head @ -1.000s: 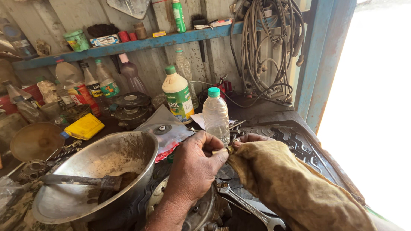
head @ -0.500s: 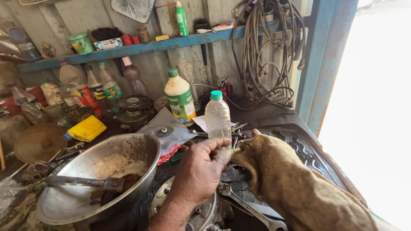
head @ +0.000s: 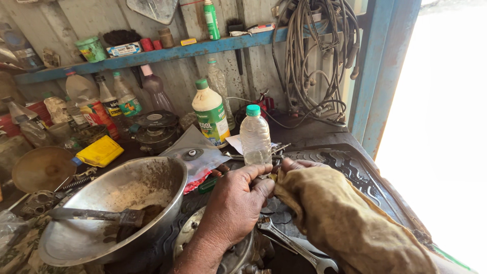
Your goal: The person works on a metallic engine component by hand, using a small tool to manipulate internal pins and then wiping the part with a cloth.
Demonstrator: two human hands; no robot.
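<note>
Steel bowl point(head: 152, 185): brush point(head: 96, 215), grime | left hand point(head: 236, 203) pinching cloth point(head: 350, 223) | right hand point(head: 299, 165) seemingly wrapped, grip unclear

Left hand point(head: 236, 203) lies palm down, fingers curled, thumb meeting fingertips. Right hand point(head: 299, 165) is mostly covered; only its fingertips show, touching the left.

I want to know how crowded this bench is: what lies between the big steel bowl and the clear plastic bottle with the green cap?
In the head view, a grey plastic pouch lies between the steel bowl and the clear bottle, with something red at its lower edge.
</note>
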